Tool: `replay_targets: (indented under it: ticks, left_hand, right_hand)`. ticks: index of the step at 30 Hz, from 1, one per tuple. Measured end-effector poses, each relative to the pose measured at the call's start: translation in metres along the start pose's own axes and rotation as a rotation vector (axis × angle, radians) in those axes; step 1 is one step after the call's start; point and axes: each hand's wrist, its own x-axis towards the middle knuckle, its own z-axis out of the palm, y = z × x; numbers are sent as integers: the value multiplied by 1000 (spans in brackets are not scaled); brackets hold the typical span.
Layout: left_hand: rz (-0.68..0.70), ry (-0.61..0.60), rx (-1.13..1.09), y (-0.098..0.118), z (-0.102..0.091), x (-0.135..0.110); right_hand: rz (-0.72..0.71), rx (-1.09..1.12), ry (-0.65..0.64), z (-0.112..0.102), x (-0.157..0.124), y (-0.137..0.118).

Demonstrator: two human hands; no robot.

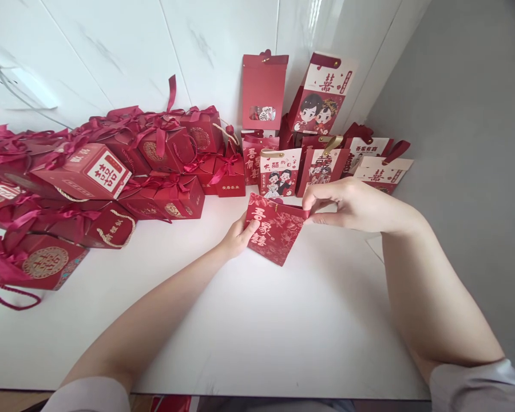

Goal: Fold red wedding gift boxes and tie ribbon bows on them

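Note:
A red paper gift box (278,232) with white characters and a floral print is tilted above the white table. My left hand (239,234) grips its left side, thumb across the front. At its upper right corner, my right hand (330,205) pinches a dark red ribbon (301,212) along the top edge. The box's back and my left fingers behind it are hidden. Just beyond stand a white and red box with a cartoon couple (278,174) and a similar one with a gold handle (324,171).
Many red boxes with ribbon bows (163,149) are piled at the left. Taller boxes (266,86) stand at the back against the white tiled wall (218,34). A grey wall (463,143) rises on the right. The white table's (249,343) front edge runs near me.

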Motion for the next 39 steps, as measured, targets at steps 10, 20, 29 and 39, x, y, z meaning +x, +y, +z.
replay_targets:
  ticks: [10, 20, 29, 39]
  left_hand:
    - [-10, 51, 4, 4, 1, -1]
    - [-26, 246, 135, 4, 3, 0]
    - [-9, 225, 154, 6, 3, -1]
    - [14, 202, 178, 3, 3, -2]
  right_hand:
    - [42, -120, 97, 2, -1, 0]
    - [60, -179, 331, 15, 6, 18]
    - [249, -47, 385, 25, 14, 11]
    - [410, 176, 336, 27, 18, 19]
